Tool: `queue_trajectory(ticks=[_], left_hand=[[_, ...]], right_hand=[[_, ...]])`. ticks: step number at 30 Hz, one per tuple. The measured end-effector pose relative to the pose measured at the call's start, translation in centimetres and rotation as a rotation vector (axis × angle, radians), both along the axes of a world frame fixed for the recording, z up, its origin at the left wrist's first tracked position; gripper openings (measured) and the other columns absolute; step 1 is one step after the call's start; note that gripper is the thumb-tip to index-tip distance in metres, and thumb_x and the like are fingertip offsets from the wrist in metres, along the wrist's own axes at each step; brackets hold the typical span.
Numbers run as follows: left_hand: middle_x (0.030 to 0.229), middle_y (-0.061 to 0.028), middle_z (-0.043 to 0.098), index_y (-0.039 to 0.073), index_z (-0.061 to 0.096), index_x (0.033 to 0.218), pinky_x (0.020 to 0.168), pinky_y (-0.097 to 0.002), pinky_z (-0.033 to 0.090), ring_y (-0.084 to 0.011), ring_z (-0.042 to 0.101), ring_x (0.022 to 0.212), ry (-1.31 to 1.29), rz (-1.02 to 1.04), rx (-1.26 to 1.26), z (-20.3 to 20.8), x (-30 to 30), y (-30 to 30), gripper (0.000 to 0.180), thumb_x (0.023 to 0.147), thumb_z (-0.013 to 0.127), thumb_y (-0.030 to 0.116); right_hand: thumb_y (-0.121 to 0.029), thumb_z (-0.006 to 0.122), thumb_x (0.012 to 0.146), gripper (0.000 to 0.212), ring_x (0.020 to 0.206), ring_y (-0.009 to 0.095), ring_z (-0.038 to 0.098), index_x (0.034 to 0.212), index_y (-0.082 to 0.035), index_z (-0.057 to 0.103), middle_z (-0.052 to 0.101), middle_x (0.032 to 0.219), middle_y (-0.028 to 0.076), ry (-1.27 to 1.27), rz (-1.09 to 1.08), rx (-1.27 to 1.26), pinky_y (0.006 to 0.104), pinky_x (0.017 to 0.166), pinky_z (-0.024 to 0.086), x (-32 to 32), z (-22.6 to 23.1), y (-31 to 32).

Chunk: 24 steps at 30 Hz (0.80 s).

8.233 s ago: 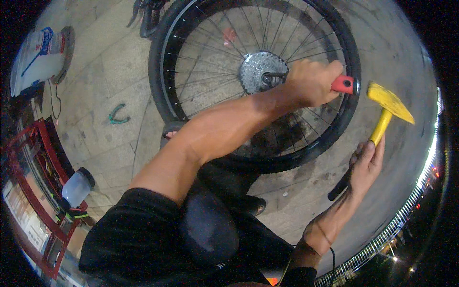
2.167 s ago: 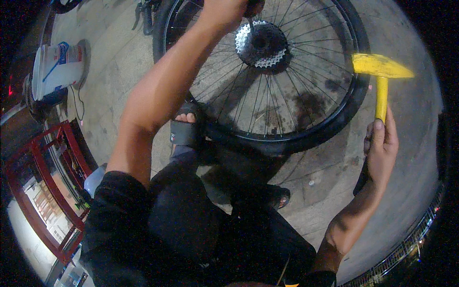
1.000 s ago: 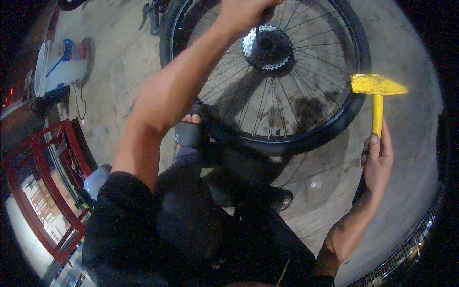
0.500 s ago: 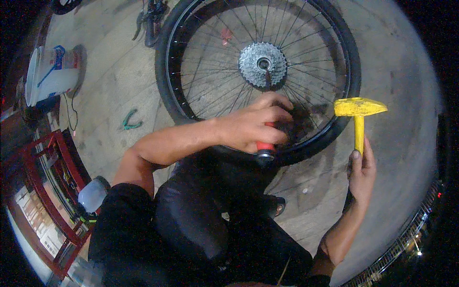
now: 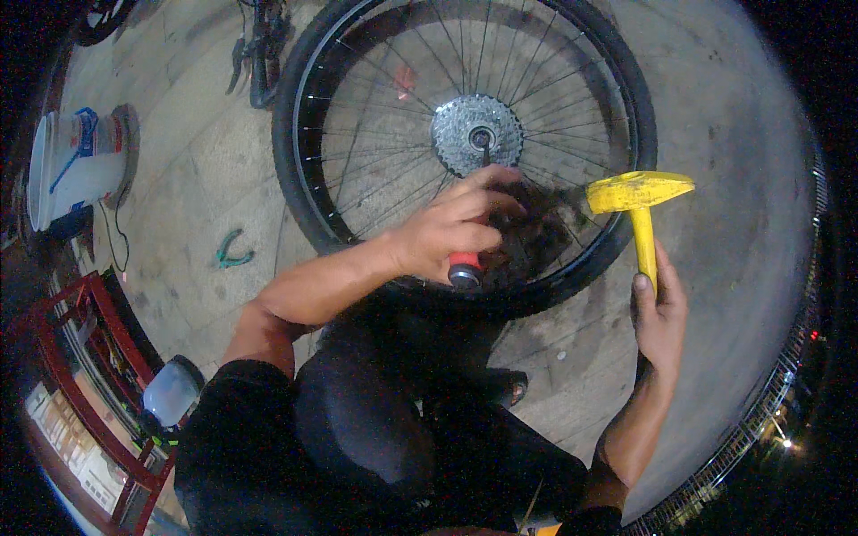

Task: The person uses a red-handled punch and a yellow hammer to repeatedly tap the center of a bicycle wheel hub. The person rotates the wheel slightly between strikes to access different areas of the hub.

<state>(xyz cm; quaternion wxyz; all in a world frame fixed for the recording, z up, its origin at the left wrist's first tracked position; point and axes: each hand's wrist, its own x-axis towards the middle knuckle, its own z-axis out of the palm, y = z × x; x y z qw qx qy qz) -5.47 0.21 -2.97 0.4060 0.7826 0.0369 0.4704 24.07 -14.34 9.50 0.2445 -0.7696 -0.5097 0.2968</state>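
A bicycle wheel [image 5: 288,152] lies with its silver cassette [image 5: 451,134] facing up. My left hand [image 5: 451,223] is closed around a screwdriver [image 5: 465,271] with a red and black handle. The screwdriver's dark shaft runs from my fingers to the hub opening in the middle of the cassette; exactly what its tip touches is too small to tell. My right hand [image 5: 663,314] grips the handle of a yellow hammer [image 5: 639,192]. The hammer head is up over the wheel's right side, apart from the screwdriver.
Green-handled pliers [image 5: 231,250] lie on the floor left of the wheel. A white bucket [image 5: 94,174] stands farther left. Near my left elbow are a clear-topped container [image 5: 172,391] and a red metal frame [image 5: 94,335]. Dark bicycle parts [image 5: 261,54] sit at the upper left.
The hammer has moved left, nearer the screwdriver. My left hand and the screwdriver handle have shifted up toward the hub. The whole view has shifted slightly.
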Motion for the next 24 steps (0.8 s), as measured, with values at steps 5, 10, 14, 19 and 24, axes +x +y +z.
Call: queue_trajectory(ticks=[5,10,14,19,24], left_hand=[[0.111,-0.0168,0.058,0.008,0.057,0.095,0.097,-0.0588,0.043,-0.0499,0.047,0.123,-0.092,-0.009,-0.019,-0.2,0.7,-0.4,0.028,0.074,0.075,0.009],[0.104,-0.0137,0.061,0.006,0.057,0.095,0.101,-0.0555,0.043,-0.0418,0.057,0.115,-0.076,0.026,-0.07,-0.9,-0.2,0.2,0.024,0.075,0.072,0.008],[0.097,-0.0115,0.065,0.006,0.056,0.095,0.103,-0.0549,0.04,-0.037,0.062,0.109,-0.133,0.108,-0.251,-1.4,-1.5,-0.3,0.02,0.078,0.067,0.006],[0.1,-0.0156,0.064,0.007,0.053,0.096,0.108,-0.061,0.03,-0.0385,0.058,0.113,-0.052,0.04,-0.371,-1.2,-3.4,-0.1,0.014,0.085,0.061,0.007],[0.104,-0.0137,0.066,0.007,0.058,0.092,0.098,-0.05,0.043,-0.0367,0.06,0.113,-0.023,0.117,-0.242,-1.9,-3.6,-0.3,0.016,0.081,0.069,0.01]], right_hand=[[-0.009,0.056,0.096,0.047,0.062,0.003,0.044,0.142,-0.008,0.048,0.056,0.091,-0.004,-0.004,0.031,-0.005,0.0186,0.055,0.037,-0.9,0.4,0.4],[-0.008,0.058,0.094,0.047,0.104,0.016,0.05,0.141,-0.005,0.049,0.057,0.12,0.008,0.041,-0.012,-0.081,0.03,0.089,0.038,-1.5,1.2,0.7],[0.0,0.058,0.089,0.05,0.121,0.024,0.057,0.138,-0.004,0.051,0.059,0.132,0.016,-0.007,0.021,-0.075,0.0365,0.103,0.042,-3.1,2.5,0.6],[0.012,0.063,0.074,0.059,0.107,0.032,0.066,0.13,-0.005,0.056,0.065,0.12,0.019,-0.123,0.338,0.145,0.0359,0.092,0.052,-5.4,2.1,-1.0],[-0.007,0.076,0.07,0.058,0.074,0.028,0.064,0.125,-0.015,0.061,0.065,0.089,0.009,-0.002,0.629,0.319,0.0387,0.061,0.052,-9.1,0.8,0.1]])
